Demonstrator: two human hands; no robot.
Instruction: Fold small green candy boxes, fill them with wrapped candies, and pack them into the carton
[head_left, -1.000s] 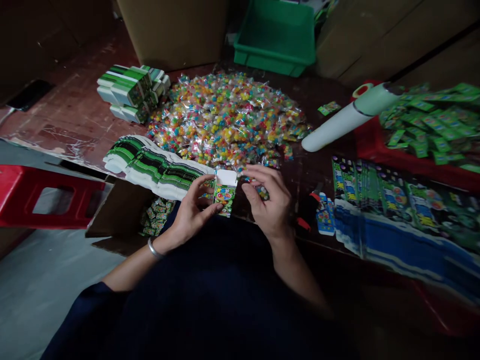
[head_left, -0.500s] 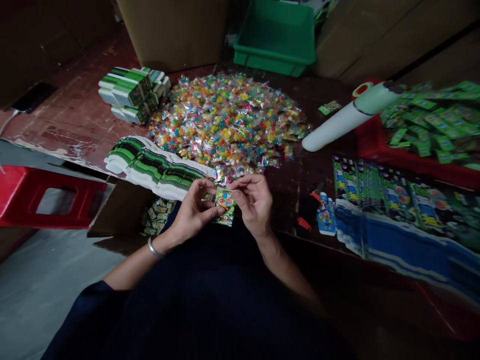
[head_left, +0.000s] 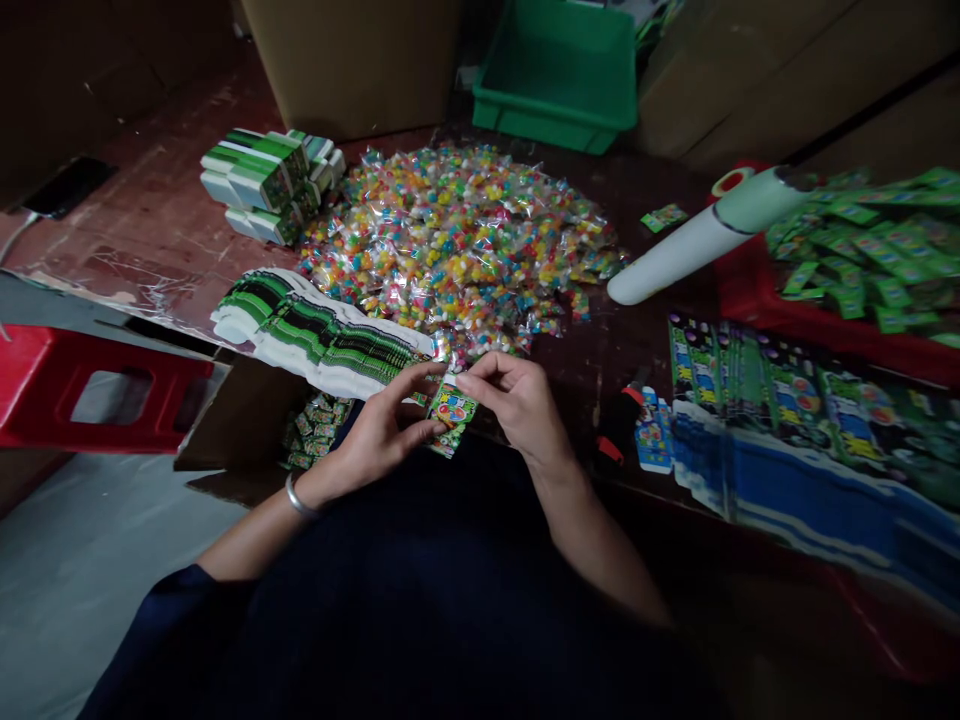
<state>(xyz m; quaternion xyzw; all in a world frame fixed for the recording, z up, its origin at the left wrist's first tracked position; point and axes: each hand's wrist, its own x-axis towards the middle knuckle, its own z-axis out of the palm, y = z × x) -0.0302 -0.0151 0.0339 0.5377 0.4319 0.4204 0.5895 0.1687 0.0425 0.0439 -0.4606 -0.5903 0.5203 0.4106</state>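
A small green printed candy box (head_left: 452, 412) is between my hands at the table's front edge. My left hand (head_left: 386, 428) grips its left side, thumb across the front. The fingertips of my right hand (head_left: 516, 402) pinch its upper right corner. Just beyond lies a big heap of clear packets of coloured candy (head_left: 465, 240). To the left, a fanned row of flat green-and-white boxes (head_left: 322, 335) runs up to my left hand. Below it an open cardboard carton (head_left: 232, 420) holds many small filled green boxes (head_left: 315, 425).
Bundled flat boxes (head_left: 259, 175) stand at back left, a green bin (head_left: 555, 80) behind the heap. On the right are a white roll (head_left: 697, 245), a red crate (head_left: 739, 285) of green packets, printed bags (head_left: 795, 440) and a cutter (head_left: 621, 420). A red stool (head_left: 45, 390) is at left.
The box has tilted, its top leaning to the right. My right hand has shifted slightly and its fingers have closed in on the top corner.
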